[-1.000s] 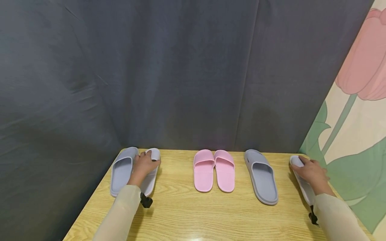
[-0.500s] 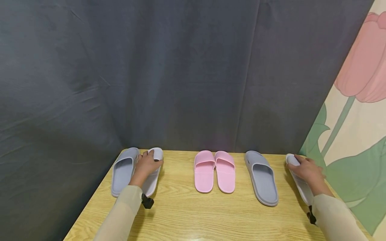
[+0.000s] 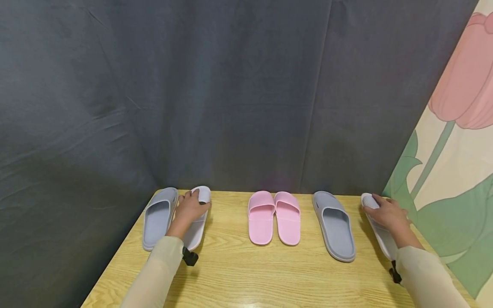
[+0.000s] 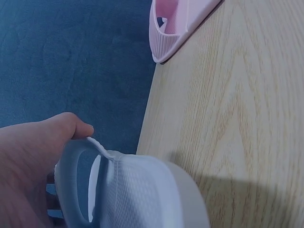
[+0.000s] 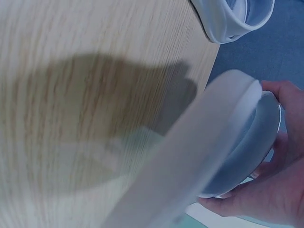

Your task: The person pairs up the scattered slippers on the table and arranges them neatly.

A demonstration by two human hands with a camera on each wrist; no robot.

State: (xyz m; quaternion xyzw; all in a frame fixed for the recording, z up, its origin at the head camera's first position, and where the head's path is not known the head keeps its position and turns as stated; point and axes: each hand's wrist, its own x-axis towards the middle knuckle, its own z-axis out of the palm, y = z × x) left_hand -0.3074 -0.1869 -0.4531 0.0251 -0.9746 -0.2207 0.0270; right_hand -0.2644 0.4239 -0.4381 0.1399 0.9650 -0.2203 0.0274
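Note:
My left hand [image 3: 188, 211] grips a pale white slipper [image 3: 205, 195] by its strap, just right of a grey slipper [image 3: 157, 222]. In the left wrist view the thumb lies at the strap's edge, and the pale slipper [image 4: 142, 190] hangs close over the wood. At the far right, my right hand [image 3: 390, 214] holds a second pale slipper [image 3: 385, 241] around its strap. The right wrist view shows this slipper [image 5: 185, 156] tilted, with a shadow on the table below. Another grey slipper [image 3: 339, 233] lies to its left.
A pair of pink slippers [image 3: 260, 229] lies side by side in the middle of the wooden table [image 3: 239, 273]. A dark grey curtain [image 3: 239, 94] hangs along the back and left. On the right stands a wall with a painted tulip [image 3: 458, 81].
Both hands have shifted a little inward and toward the back with their pale slippers: the left one rightward, the right one leftward. The grey and pink slippers have stayed put.

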